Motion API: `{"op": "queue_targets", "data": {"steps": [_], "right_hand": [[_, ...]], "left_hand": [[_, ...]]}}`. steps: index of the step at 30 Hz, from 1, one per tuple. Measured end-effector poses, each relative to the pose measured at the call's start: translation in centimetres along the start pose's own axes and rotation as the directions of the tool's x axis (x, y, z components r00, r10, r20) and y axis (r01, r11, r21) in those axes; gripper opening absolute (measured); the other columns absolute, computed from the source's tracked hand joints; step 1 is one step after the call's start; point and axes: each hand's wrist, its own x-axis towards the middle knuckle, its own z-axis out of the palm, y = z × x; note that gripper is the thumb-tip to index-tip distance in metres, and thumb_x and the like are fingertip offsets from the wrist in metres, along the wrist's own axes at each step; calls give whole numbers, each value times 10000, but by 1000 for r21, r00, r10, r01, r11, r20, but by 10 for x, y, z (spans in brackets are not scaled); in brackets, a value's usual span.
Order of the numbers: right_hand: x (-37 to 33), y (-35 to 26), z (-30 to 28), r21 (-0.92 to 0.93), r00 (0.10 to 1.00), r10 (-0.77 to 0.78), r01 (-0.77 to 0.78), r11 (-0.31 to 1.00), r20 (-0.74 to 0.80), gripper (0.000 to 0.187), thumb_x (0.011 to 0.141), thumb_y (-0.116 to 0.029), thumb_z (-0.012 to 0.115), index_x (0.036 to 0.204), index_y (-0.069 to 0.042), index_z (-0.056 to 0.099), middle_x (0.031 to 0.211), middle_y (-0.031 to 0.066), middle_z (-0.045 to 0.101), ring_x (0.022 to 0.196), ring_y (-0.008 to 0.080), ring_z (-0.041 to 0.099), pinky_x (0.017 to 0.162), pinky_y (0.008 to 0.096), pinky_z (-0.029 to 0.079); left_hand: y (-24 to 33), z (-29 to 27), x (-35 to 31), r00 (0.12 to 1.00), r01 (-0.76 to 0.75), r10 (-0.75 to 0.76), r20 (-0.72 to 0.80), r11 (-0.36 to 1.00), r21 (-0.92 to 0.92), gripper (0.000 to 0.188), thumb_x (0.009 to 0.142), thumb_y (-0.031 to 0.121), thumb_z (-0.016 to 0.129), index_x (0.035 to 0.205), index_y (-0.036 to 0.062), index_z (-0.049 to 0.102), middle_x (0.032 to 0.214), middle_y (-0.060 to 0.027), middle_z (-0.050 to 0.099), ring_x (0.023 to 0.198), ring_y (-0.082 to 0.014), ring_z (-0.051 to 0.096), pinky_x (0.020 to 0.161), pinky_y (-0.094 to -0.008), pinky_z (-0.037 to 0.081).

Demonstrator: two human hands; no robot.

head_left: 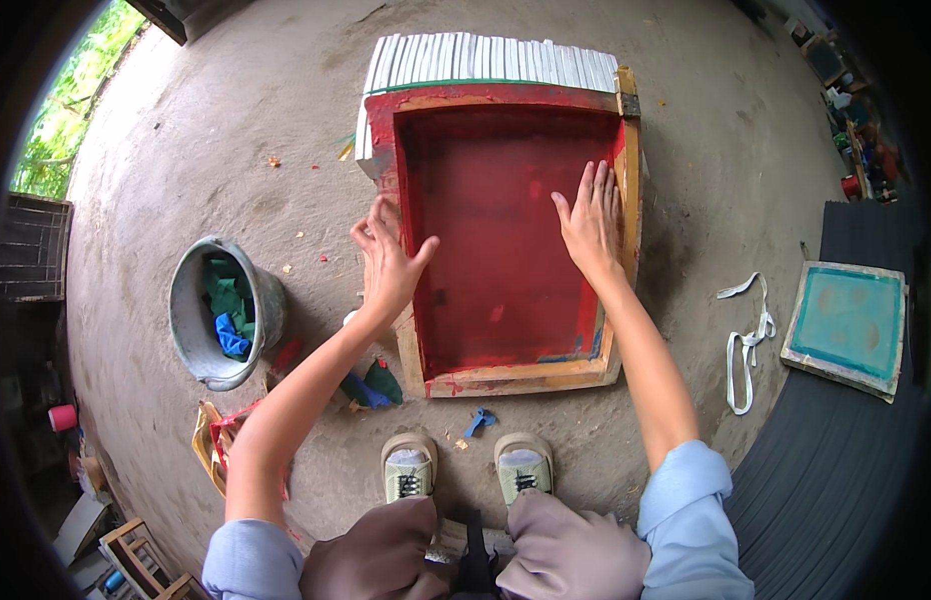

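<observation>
In front of me is a wooden screen-printing frame (pixel 516 377) with red-stained mesh (pixel 506 230) stretched inside it. My left hand (pixel 388 262) is at the frame's left rail, fingers bent and apart, thumb over the inner edge. Along the right rail lies my right hand (pixel 593 222), its fingers stretched out and its thumb pointing over the mesh. Neither hand grips anything that I can see. Behind the far rail, and partly under the frame, stands a row of white slabs or stacked sheets (pixel 491 60). What lies beneath the mesh is hidden.
Left of the frame stands a grey bucket (pixel 266 305) with green and blue rags. More scraps (pixel 371 388) and a blue piece (pixel 480 422) lie near my shoes. To the right are a white strap (pixel 749 340) and a smaller teal screen (pixel 848 325) on dark ribbed sheeting (pixel 776 500).
</observation>
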Motion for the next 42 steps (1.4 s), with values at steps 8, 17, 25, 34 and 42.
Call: {"op": "queue_targets", "data": {"steps": [8, 17, 25, 34, 42], "right_hand": [[-12, 2, 20, -119, 993, -18, 5, 993, -114, 813, 952, -486, 486, 1491, 45, 190, 1550, 268, 166, 1450, 395, 155, 1154, 528, 199], [-49, -34, 11, -135, 994, 34, -48, 990, -104, 765, 896, -368, 621, 1483, -22, 274, 1525, 203, 263, 1375, 385, 285, 1110, 636, 200], [-45, -132, 36, 267, 988, -154, 148, 952, -1, 913, 772, -301, 763, 1498, -95, 251, 1521, 190, 210, 1395, 379, 226, 1108, 650, 180], [-26, -163, 52, 100, 946, -320, 314, 944, 47, 338, 869, -124, 545, 1187, -40, 625, 1525, 76, 299, 1404, 399, 217, 1119, 648, 202], [-26, -151, 28, 180, 933, -348, 328, 927, 94, 434, 839, -18, 502, 1269, 4, 559, 1492, 75, 359, 1374, 368, 289, 1140, 586, 216]], "left_hand": [[-15, 26, 8, 990, 99, -135, -41, 874, -476, 825, 843, 42, 668, 1486, 175, 168, 1322, -243, 502, 1171, -321, 568, 1033, -407, 426], [-28, 18, -7, 995, 7, -74, -74, 756, -654, 848, 820, -165, 534, 1504, 129, 127, 1294, -186, 528, 1202, -222, 525, 1041, -360, 418], [-27, 27, 1, 993, -40, -16, -119, 890, -454, 839, 788, -44, 590, 1490, 149, 171, 1264, -213, 530, 1066, -286, 597, 920, -377, 481], [-31, 30, 0, 989, -50, -28, -147, 867, -496, 621, 932, 114, 463, 1490, 141, 191, 1116, -181, 580, 905, -237, 593, 813, -372, 480], [-38, 33, -1, 978, 114, -198, -72, 786, -607, 409, 997, 176, 334, 1398, 92, 345, 737, -18, 454, 603, -100, 389, 578, -282, 373]]}}
